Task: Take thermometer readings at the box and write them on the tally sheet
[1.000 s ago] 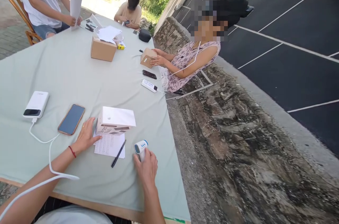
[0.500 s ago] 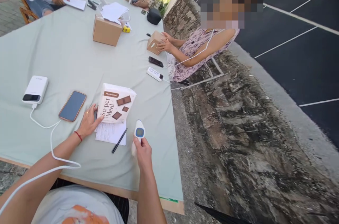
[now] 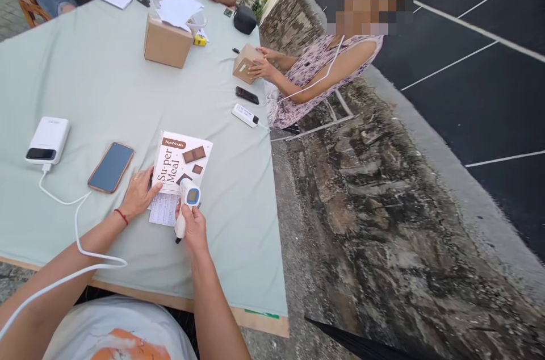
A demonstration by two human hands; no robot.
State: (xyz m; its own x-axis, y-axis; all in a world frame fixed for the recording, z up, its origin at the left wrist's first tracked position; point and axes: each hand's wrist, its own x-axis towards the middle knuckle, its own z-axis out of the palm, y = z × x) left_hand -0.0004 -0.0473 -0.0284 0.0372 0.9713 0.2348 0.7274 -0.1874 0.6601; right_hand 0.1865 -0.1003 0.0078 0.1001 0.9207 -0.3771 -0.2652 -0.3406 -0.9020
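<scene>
My right hand [image 3: 193, 226] is closed around the handle of a white infrared thermometer [image 3: 193, 196] with a blue-rimmed screen. Its head is in front of the lower right of a white box [image 3: 174, 153] printed "Su-per Meal" with chocolate pictures. At the box's lower left side, my left hand [image 3: 139, 192] grips its edge, thumb on the front face and the other fingers partly hidden behind. Printed paper [image 3: 162, 210] lies beneath the box. A dark pen is mostly covered by the thermometer and my right hand, only its tip showing.
Left of my hands lie a phone [image 3: 111, 167] and a white power bank [image 3: 48, 139] with a cable. Farther off stands a cardboard box [image 3: 167, 45] with papers on top. At right, a person holds a smaller carton [image 3: 246, 63]; two more people sit at the far side.
My right hand has carried the thermometer left, from beside the paper to in front of the white box, over the pen. My left hand keeps its place at the box. The view has shifted slightly.
</scene>
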